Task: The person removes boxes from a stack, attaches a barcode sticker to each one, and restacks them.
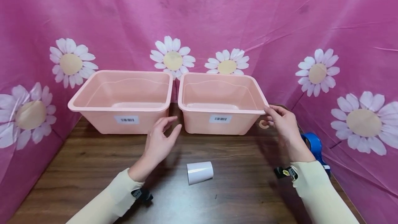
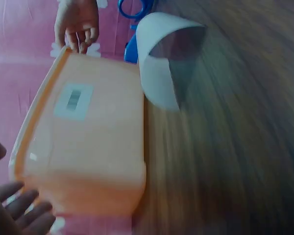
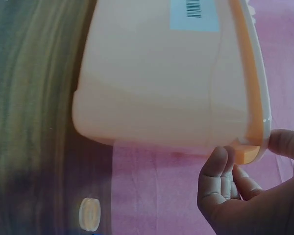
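Two pink plastic bins stand side by side, each with a barcode label on its front: the left bin (image 1: pixel 102 122) and the right bin (image 1: pixel 199 123). At the right bin's front right corner, my right hand (image 1: pixel 284 127) pinches the rim, thumb over the edge and fingers beneath, as the right wrist view shows. My left hand (image 1: pixel 160 141) hovers before the gap between the bins, fingers spread and holding nothing. In front of the right bin, a white curled sheet or roll (image 1: pixel 200 173) lies on its side, hollow in the left wrist view.
Behind my right hand sits a small tape roll (image 3: pixel 89 214), partly hidden in the head view. A blue tape dispenser (image 1: pixel 314 144) stands by the right forearm. Pink cloth (image 1: pixel 199 16) with daisies surrounds the wooden table (image 1: pixel 93 161) at the back and sides.
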`<state>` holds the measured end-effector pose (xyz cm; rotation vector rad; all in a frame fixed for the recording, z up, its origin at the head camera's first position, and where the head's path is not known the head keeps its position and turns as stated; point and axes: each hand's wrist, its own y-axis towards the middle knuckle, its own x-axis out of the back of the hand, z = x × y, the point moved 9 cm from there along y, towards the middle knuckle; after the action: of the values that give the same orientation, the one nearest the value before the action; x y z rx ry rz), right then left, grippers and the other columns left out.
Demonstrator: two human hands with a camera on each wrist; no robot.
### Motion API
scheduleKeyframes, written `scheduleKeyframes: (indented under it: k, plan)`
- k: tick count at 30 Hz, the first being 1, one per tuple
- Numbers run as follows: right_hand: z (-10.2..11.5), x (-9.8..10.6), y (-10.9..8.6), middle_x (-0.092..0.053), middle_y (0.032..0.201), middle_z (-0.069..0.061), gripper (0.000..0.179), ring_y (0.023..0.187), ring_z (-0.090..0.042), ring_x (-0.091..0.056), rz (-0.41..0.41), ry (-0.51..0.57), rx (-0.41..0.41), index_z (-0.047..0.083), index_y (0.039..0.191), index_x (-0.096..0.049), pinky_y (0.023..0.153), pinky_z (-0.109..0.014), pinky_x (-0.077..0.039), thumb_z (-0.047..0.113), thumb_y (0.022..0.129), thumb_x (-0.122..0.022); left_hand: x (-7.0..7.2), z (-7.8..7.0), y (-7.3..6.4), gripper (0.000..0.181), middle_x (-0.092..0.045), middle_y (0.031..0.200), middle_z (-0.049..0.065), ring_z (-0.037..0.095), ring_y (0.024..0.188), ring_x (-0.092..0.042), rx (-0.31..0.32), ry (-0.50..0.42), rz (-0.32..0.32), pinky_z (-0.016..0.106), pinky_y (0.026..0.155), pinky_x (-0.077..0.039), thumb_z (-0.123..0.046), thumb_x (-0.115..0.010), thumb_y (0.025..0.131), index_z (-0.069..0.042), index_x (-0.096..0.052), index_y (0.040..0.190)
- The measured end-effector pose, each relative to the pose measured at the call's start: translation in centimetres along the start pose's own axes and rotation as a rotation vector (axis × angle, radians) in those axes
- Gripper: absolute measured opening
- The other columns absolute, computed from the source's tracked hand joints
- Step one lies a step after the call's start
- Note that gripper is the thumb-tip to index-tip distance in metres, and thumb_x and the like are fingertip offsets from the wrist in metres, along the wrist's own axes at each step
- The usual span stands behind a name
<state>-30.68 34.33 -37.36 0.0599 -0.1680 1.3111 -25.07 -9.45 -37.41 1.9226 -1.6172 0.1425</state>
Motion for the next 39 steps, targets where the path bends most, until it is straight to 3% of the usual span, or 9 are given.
scheduleKeyframes:
  k: [5, 8, 10, 17, 20, 23, 26, 29, 39]
  plan:
    - [0.6, 0.4, 0.6, -0.072, 0.082, 0.021, 0.068, 0.071, 0.001, -0.073, -0.002, -0.044, -0.031, -0.008, 0.158, -0.052, 0.07, -0.016, -0.065, 0.033, 0.109, -0.074, 4.0, 0.2, -1.0, 0.019, -0.085, 0.116, 0.007, 0.021, 0.105, -0.08, -0.195, 0.067, 0.009, 0.027, 0.097, -0.063, -0.011, -0.081, 0.102, -0.009, -0.083, 0.12]
    - [1.0, 0.4, 1.2, -0.071, 0.08, 0.022, 0.068, 0.07, 0.002, -0.073, 0.012, -0.097, -0.024, -0.008, 0.159, -0.051, 0.07, -0.015, -0.065, 0.034, 0.11, -0.072, 7.7, 0.7, -1.2, 0.019, -0.086, 0.108, 0.007, 0.005, 0.099, -0.076, -0.315, 0.085, -0.03, 0.01, 0.092, -0.054, -0.001, -0.081, 0.098, -0.007, -0.084, 0.117]
    - [1.2, 0.4, 1.5, -0.07, 0.081, 0.024, 0.069, 0.071, 0.003, -0.073, 0.026, -0.159, -0.012, -0.009, 0.161, -0.051, 0.072, -0.015, -0.065, 0.035, 0.111, -0.071, 10.5, 1.3, -1.2, 0.021, -0.086, 0.105, 0.003, -0.006, 0.094, -0.071, -0.339, 0.084, -0.083, 0.005, 0.086, -0.051, 0.003, -0.081, 0.096, -0.006, -0.085, 0.115]
    - [1.8, 0.1, 2.7, -0.068, 0.08, 0.022, 0.066, 0.071, 0.005, -0.072, 0.119, -0.293, 0.011, -0.015, 0.158, -0.051, 0.071, -0.016, -0.065, 0.03, 0.111, -0.065, 20.5, 6.0, 0.0, 0.013, -0.067, 0.09, -0.049, -0.022, 0.086, -0.062, -0.095, 0.121, -0.377, 0.004, 0.075, -0.042, -0.008, -0.079, 0.103, -0.002, -0.085, 0.113]
    - [1.8, -0.3, 3.2, -0.069, 0.08, 0.018, 0.065, 0.07, 0.004, -0.073, 0.178, -0.311, 0.007, -0.019, 0.156, -0.049, 0.072, -0.018, -0.066, 0.025, 0.111, -0.063, 23.5, 8.3, 0.2, 0.018, -0.064, 0.085, -0.053, -0.025, 0.082, -0.06, -0.011, 0.128, -0.506, 0.005, 0.072, -0.04, -0.015, -0.076, 0.105, 0.0, -0.083, 0.112]
    - [1.7, -0.6, 3.5, -0.071, 0.079, 0.014, 0.065, 0.069, 0.002, -0.075, 0.229, -0.317, -0.023, -0.02, 0.156, -0.046, 0.072, -0.02, -0.068, 0.022, 0.11, -0.063, 25.9, 10.5, 0.0, 0.014, -0.065, 0.082, -0.05, -0.025, 0.076, -0.06, 0.062, 0.103, -0.638, 0.005, 0.069, -0.041, -0.02, -0.075, 0.105, -0.01, -0.085, 0.108]
    - [1.7, -0.9, 3.7, -0.073, 0.078, 0.011, 0.063, 0.067, 0.0, -0.077, 0.264, -0.326, -0.046, -0.02, 0.155, -0.045, 0.072, -0.022, -0.068, 0.02, 0.11, -0.063, 27.3, 12.4, 0.0, 0.014, -0.068, 0.083, -0.043, -0.022, 0.075, -0.063, 0.124, 0.025, -0.724, 0.002, 0.071, -0.046, -0.02, -0.074, 0.104, -0.021, -0.085, 0.113]
    - [1.8, -1.1, 3.8, -0.074, 0.077, 0.01, 0.059, 0.065, 0.0, -0.077, 0.285, -0.324, -0.055, -0.02, 0.152, -0.046, 0.073, -0.024, -0.069, 0.016, 0.108, -0.062, 27.8, 13.6, 0.5, 0.021, -0.071, 0.089, -0.037, -0.019, 0.08, -0.067, 0.154, -0.073, -0.741, 0.0, 0.077, -0.051, -0.017, -0.073, 0.103, -0.021, -0.084, 0.121]
    - [1.8, -1.8, 4.2, -0.074, 0.081, 0.006, 0.056, 0.065, -0.002, -0.078, 0.295, -0.312, -0.061, -0.021, 0.151, -0.047, 0.073, -0.024, -0.069, 0.013, 0.108, -0.058, 25.8, 15.5, 3.1, 0.036, -0.078, 0.117, -0.015, -0.001, 0.108, -0.071, 0.225, -0.583, -0.512, 0.004, 0.085, -0.059, -0.001, -0.077, 0.102, -0.018, -0.079, 0.134]
